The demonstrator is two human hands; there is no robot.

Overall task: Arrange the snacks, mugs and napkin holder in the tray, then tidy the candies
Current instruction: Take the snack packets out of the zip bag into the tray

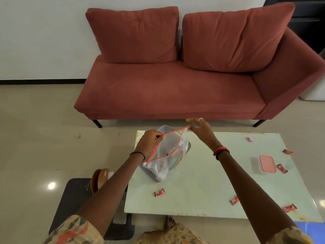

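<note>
A clear zip bag with a red seal hangs over the far left of the table, its mouth pulled wide. My left hand pinches the near side of the rim and my right hand pinches the far corner. Through the plastic I see colourful packets inside the bag and a grey perforated tray behind it. Red-wrapped candies lie loose on the table: one near the front, one and one front right, others at the right. A pink candy lies at the far right.
A lidded box with a pink top stands at the table's right. The pale glass table faces a red sofa. Left of the table, on a dark mat, stands a brown wooden holder. My bare foot is under the table's front edge.
</note>
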